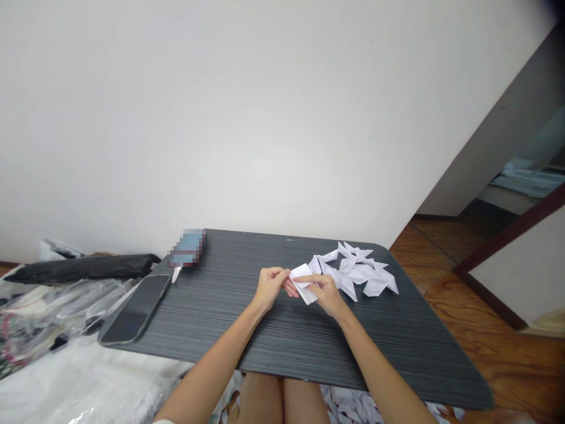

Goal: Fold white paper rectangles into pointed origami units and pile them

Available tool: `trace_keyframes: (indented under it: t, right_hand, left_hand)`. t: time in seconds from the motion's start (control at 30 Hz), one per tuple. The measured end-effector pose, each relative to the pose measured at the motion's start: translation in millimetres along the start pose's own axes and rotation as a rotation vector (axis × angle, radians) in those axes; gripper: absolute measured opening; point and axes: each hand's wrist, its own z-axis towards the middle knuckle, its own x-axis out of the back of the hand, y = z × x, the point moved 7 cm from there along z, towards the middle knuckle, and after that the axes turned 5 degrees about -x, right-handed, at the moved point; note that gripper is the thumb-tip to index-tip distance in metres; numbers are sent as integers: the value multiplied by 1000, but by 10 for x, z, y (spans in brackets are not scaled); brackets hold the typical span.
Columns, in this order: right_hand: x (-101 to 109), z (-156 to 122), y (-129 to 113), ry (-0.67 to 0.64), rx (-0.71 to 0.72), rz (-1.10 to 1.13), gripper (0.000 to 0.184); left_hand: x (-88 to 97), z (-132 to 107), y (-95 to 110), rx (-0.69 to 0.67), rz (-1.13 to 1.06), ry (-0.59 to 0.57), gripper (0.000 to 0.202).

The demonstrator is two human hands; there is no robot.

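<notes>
Between my two hands, just above the dark table, is a small folded piece of white paper (pixel 304 271). My left hand (pixel 272 287) pinches its left edge with thumb and fingers. On the right side, my right hand (pixel 324 291) grips the same paper, its index finger lying across the front. Just beyond my right hand lies a loose pile of folded white paper pieces (pixel 375 277) with pointed ends. Part of the held paper is hidden behind my right fingers.
The dark wood-grain table (pixel 229 265) stands against a white wall. A phone (pixel 136 309) lies at its left edge, with a blurred-out blue item (pixel 188 247) behind it. Plastic-wrapped bags (pixel 79 383) sit at left. More folded papers (pixel 353 406) lie below the table's front edge.
</notes>
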Motion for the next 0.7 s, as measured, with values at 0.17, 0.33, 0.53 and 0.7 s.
trace_keyframes:
  t: [0.17, 0.33, 0.53, 0.7]
  right_hand:
    - [-4, -10, -69, 0, 36, -67, 25]
    - [-19, -15, -135, -7, 78, -117, 26]
    - [-33, -24, -96, -82, 100, -26, 25]
    - [-74, 6, 1, -100, -22, 166, 26]
  left_hand:
    - [-54, -14, 57, -5, 46, -84, 32]
    - [-67, -9, 61, -13, 56, -58, 33]
    - [-33, -6, 70, -58, 88, -13, 32]
    - [-3, -19, 116, -99, 154, -10, 29]
